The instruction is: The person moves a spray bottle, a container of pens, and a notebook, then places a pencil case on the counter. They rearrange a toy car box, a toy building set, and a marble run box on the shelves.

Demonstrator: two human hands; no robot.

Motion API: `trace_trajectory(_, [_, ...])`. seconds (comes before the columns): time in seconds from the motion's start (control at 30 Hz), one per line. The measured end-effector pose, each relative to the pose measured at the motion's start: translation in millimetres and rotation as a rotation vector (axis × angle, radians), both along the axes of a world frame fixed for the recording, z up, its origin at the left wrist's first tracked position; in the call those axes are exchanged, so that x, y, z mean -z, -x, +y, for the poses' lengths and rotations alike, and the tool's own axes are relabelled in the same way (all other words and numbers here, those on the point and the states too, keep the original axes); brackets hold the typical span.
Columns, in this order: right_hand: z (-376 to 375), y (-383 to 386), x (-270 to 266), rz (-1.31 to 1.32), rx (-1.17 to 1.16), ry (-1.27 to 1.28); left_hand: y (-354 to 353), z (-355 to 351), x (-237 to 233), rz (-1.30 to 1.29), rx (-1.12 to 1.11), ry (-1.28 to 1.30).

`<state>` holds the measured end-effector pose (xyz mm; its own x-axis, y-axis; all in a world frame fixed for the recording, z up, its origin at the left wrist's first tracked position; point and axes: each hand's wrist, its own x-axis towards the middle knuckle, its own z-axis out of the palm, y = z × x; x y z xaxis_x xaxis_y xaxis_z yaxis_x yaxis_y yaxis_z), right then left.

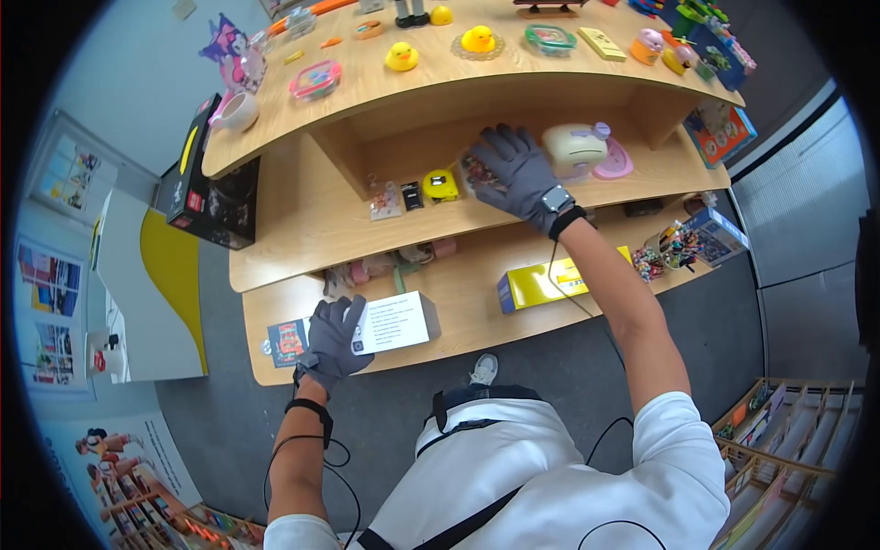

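My left hand (pixel 336 343), in a grey glove, rests on the lower shelf at the left end of a white box (pixel 396 323) with printed text. Its fingers are spread and touch the box's edge, partly covering a dark booklet (pixel 288 342) with a red picture. On the middle shelf my right hand (pixel 519 174), also gloved, reaches over a clear container (pixel 475 172) of dark reddish bits. The fingers of this hand are stretched out, and part of the container is hidden under them. A yellow tape measure (pixel 440 185) lies left of it, and a cream toy toaster (pixel 575 149) stands right.
A yellow box (pixel 550 282) lies on the lower shelf, near a holder of pens (pixel 679 246). Rubber ducks (pixel 401 57) and a pink-lidded container (pixel 315 81) sit on top. A large black box (pixel 215 179) stands left. Cables hang from both wrists.
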<state>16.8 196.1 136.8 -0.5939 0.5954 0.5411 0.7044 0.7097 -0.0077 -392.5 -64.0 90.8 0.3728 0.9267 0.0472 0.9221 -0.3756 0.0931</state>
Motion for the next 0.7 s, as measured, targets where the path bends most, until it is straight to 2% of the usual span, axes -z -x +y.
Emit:
trace_trajectory(0.23, [9.2,41.3,42.5,-0.032,0.127,0.111,4.7,-0.5,0.5,0.040,-0.037,0.034])
trace_trajectory(0.43, [6.5,39.0,44.0,-0.058,0.136,0.133,9.9,-3.7,14.0,0.006,-0.029,0.035])
trace_trajectory(0.7, [6.9,29.5,43.9,-0.093,0.195,0.130,8.6,-3.9,7.5,0.022,-0.030,0.031])
